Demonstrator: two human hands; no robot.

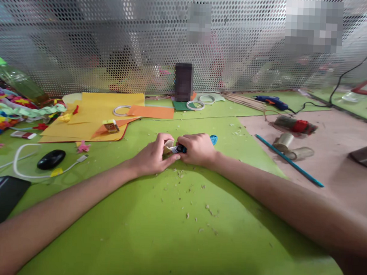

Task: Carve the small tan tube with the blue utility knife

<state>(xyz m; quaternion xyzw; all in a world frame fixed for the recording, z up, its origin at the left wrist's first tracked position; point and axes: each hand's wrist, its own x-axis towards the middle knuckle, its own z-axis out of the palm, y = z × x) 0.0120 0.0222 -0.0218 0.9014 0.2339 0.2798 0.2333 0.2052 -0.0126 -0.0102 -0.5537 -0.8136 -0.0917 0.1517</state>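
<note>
My left hand [152, 156] is closed around a small tan cardboard tube piece [169, 145], mostly covered by the fingers. Gripped in my right hand [199, 148] is what looks like a utility knife [213, 139]; its blue end sticks out behind the knuckles. A black part and a short pale blade show between the hands, against the tube piece. Both hands meet low over the green table mat [155, 229]. Small tan shavings [210, 210] lie scattered under and in front of them.
On the left are a black mouse [51, 159], a white cable [16, 158], yellow paper sheets [112, 100] and a small box [111, 126]. Rightward lie a blue stick [288, 160], cardboard tubes [283, 142] and a blue glue gun [272, 102]. A perforated metal screen [157, 43] stands behind.
</note>
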